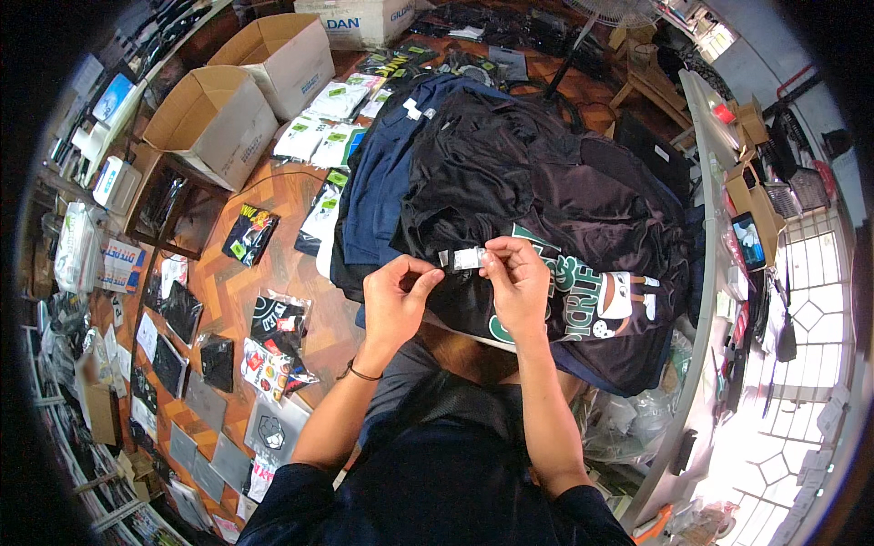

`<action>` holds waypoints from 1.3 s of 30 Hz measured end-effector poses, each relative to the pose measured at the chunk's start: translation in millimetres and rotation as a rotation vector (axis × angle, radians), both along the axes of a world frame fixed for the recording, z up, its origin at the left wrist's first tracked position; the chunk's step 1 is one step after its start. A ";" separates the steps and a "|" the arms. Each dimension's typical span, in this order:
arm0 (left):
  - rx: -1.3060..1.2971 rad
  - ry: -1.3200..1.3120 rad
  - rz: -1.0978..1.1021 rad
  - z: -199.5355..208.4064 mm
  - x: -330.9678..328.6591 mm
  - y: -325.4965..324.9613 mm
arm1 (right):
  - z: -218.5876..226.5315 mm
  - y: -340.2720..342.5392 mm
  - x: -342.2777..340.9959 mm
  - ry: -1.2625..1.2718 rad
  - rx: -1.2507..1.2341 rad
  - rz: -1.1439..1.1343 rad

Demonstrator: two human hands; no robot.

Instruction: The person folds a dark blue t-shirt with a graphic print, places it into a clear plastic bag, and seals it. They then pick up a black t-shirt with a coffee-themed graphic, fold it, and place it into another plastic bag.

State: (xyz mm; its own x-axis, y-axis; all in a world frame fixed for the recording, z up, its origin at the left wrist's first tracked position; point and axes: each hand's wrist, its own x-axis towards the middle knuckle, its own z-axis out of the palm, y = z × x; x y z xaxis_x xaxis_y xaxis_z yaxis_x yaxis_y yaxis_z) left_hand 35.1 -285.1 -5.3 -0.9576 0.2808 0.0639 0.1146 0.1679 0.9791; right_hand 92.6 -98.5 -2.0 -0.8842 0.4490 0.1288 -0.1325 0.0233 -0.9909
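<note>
A small white clothing label point(466, 258) sits between my two hands, over a dark pile of clothes. My right hand point(517, 282) pinches its right end between thumb and fingers. My left hand point(399, 296) is closed in a pinch at the label's left side, where a bit of black cloth shows; exactly what those fingertips grip is too small to make out. Beneath them spreads a black garment point(492, 155) with a green, white and brown print of letters and a cartoon figure. Navy clothes point(378, 173) lie under its left side.
Bagged folded shirts point(300, 136) line the pile's left side on the wooden floor point(196, 246). Open cardboard boxes point(209, 127) stand at the far left, above a small wooden cabinet point(173, 209). A standing fan point(614, 11) is at the back; a long white-edged table point(696, 273) runs along my right.
</note>
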 end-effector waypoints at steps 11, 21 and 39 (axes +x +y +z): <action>-0.099 -0.009 -0.089 5.1 1.8 -4.0 | 4.4 -8.4 2.4 -0.111 0.151 0.136; 0.037 -0.075 -0.123 -8.8 4.9 -1.5 | -0.5 -13.2 -3.6 -0.183 0.106 0.066; 0.068 -0.186 -0.088 -6.9 -24.3 8.7 | 26.3 -22.0 3.9 -0.113 0.493 0.085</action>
State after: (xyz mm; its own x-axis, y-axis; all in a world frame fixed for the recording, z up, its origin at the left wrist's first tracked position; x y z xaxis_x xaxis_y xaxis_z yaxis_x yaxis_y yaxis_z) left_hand 10.8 -276.4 -12.3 -0.9268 0.3646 -0.0901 -0.0580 0.0980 0.9935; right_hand 96.5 -120.5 24.3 -0.9356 0.2848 0.2085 -0.0469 0.4853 -0.8731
